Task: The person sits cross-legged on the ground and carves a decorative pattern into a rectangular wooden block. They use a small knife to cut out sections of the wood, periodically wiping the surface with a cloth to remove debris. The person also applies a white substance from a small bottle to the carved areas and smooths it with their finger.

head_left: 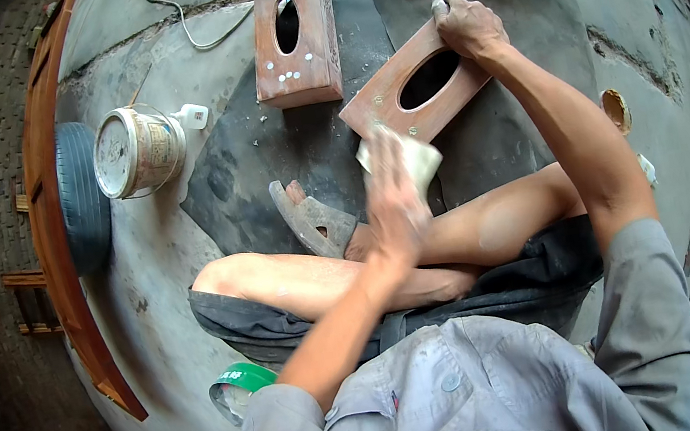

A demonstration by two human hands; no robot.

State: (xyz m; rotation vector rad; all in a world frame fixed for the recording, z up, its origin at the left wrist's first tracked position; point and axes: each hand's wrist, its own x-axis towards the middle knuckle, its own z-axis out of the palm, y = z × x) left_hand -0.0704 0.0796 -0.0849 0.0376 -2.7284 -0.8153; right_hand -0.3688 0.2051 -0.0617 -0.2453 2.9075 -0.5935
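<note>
The wooden box [383, 87], reddish-brown with an oval opening in its top face, sits slantwise in front of the person, over a dark sheet [245, 154] on the grey floor; whether it rests flat or is propped cannot be told. The step in hand looks like rubbing down that top face near its left end. The left hand [392, 199], blurred as if mid-stroke, lies over a pale pad [417, 159] at the box's near left corner, and the blur hides how tightly the fingers close on it. The right hand [468, 24] is curled firmly over the far right end, apparently to brace it. A further stroke would call for even pressure from the pad and a steady hold opposite. The wood looks matt and dusty, paler in patches, with a few small yellowish-green spots between the opening and the left end. Just beyond, to the left, stands a second box [313, 40] of similar make, with pale round dots about its own oval. Farther left are a lidded bucket [140, 149] and a tyre [82, 194]; nearer, on the left, lies a green-banded roll [248, 375].
</note>
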